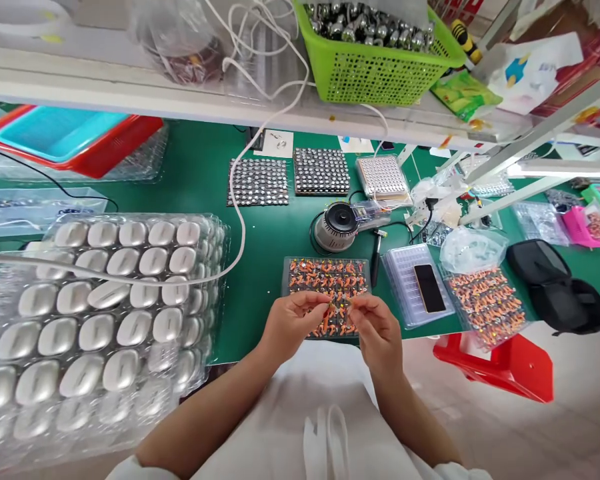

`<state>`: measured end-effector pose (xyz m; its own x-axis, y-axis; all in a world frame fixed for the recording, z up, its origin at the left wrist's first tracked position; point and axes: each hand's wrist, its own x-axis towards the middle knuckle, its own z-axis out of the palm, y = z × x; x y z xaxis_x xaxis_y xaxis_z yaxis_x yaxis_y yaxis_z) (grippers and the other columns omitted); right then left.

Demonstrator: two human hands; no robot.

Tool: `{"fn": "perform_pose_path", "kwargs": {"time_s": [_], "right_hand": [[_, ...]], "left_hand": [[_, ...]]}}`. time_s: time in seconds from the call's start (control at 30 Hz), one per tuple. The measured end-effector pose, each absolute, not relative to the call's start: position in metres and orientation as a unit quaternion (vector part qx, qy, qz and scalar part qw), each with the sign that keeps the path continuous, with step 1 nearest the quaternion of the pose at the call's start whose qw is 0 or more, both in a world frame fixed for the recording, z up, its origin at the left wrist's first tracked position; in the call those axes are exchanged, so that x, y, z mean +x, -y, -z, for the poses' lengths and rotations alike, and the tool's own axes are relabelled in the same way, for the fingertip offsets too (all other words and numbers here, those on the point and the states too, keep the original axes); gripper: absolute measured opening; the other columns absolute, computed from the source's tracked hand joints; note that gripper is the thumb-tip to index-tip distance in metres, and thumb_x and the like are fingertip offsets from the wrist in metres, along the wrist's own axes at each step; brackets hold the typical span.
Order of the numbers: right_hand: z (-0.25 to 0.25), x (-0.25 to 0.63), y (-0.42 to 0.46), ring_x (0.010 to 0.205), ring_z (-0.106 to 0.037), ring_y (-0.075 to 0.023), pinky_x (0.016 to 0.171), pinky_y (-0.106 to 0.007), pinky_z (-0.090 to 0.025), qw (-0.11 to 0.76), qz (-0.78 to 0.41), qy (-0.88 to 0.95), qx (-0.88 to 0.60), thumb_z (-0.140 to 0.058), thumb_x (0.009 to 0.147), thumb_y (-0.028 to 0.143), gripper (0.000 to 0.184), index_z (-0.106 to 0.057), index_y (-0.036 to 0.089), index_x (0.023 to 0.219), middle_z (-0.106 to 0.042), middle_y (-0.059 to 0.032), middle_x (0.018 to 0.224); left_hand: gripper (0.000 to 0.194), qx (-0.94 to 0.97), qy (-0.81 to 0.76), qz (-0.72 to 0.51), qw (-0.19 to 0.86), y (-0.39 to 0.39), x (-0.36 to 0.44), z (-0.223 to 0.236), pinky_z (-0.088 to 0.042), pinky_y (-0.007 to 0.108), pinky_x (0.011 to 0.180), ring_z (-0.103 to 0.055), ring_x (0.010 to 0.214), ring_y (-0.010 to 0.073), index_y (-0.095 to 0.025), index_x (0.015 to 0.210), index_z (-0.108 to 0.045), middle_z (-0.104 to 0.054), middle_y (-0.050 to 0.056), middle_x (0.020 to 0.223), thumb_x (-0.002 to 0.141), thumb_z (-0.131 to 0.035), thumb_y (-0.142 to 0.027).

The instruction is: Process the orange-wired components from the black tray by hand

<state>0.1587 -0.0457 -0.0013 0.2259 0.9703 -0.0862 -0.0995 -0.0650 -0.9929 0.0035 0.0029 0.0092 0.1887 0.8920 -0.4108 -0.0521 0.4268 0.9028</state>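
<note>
My left hand (293,322) and my right hand (377,327) meet low over a clear tray (286,267) at the front edge of the green bench. Thumb and forefinger are pinched together on each hand, close to one another. Whatever sits between the fingertips is too small to make out. Rows of small orange and dark parts (325,272) fill the tray beneath, partly hidden by my hands. Just behind the tray stands a round grey device (336,227) with a black top. To its right lies a black-handled hammer-like tool (377,257).
Stacked trays of silver oval cases (87,333) cover the left side. A white cable (243,227) loops across the bench. Right of me are a phone (429,288) on clear trays, more orange parts (487,303) and a red stool (525,367). A green basket (380,70) sits on the shelf overhead.
</note>
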Motion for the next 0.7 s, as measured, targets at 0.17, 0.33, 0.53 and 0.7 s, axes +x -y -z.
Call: {"fn": "perform_pose_path", "kwargs": {"time_s": [0.17,0.33,0.53,0.7], "right_hand": [[-0.003,0.155,0.048,0.062,-0.049,-0.0119,0.052,-0.024,-0.04,0.52,-0.53,0.401,-0.536,-0.066,0.081,0.032,0.011,-0.063,0.023,0.087,-0.056,-0.0014,0.079],[-0.005,0.152,0.041,0.064,-0.051,-0.0118,0.055,-0.024,-0.042,0.488,-0.534,0.416,-0.55,-0.065,0.082,0.031,0.01,-0.063,0.021,0.083,-0.058,-0.0008,0.076],[-0.005,0.152,0.034,0.064,-0.055,-0.0127,0.055,-0.024,-0.045,0.483,-0.534,0.414,-0.557,-0.064,0.082,0.03,0.009,-0.062,0.021,0.081,-0.061,-0.0004,0.073],[-0.004,0.15,0.028,0.06,-0.056,-0.0131,0.053,-0.025,-0.046,0.47,-0.512,0.43,-0.577,-0.064,0.081,0.031,0.01,-0.062,0.021,0.08,-0.061,-0.0001,0.07]], "left_hand": [[0.016,0.453,-0.534,-0.348,0.624,0.002,0.005,-0.007,-0.051,0.021,0.054,-0.065,0.059,0.0145,-0.015,0.08,-0.074,-0.072,0.003,0.068,0.071,-0.066,-0.025],[0.015,0.511,-0.539,-0.35,0.57,0.003,0.005,-0.008,-0.053,0.022,0.058,-0.068,0.068,0.0175,-0.017,0.081,-0.075,-0.075,0.004,0.077,0.073,-0.065,-0.025],[0.02,0.548,-0.532,-0.338,0.55,0.003,0.002,-0.01,-0.053,0.022,0.059,-0.068,0.069,0.0171,-0.018,0.09,-0.075,-0.075,0.004,0.079,0.078,-0.063,-0.027],[0.02,0.544,-0.53,-0.34,0.555,0.0,0.0,-0.011,-0.054,0.023,0.061,-0.069,0.069,0.0175,-0.019,0.093,-0.075,-0.076,0.003,0.079,0.08,-0.061,-0.027]]}}
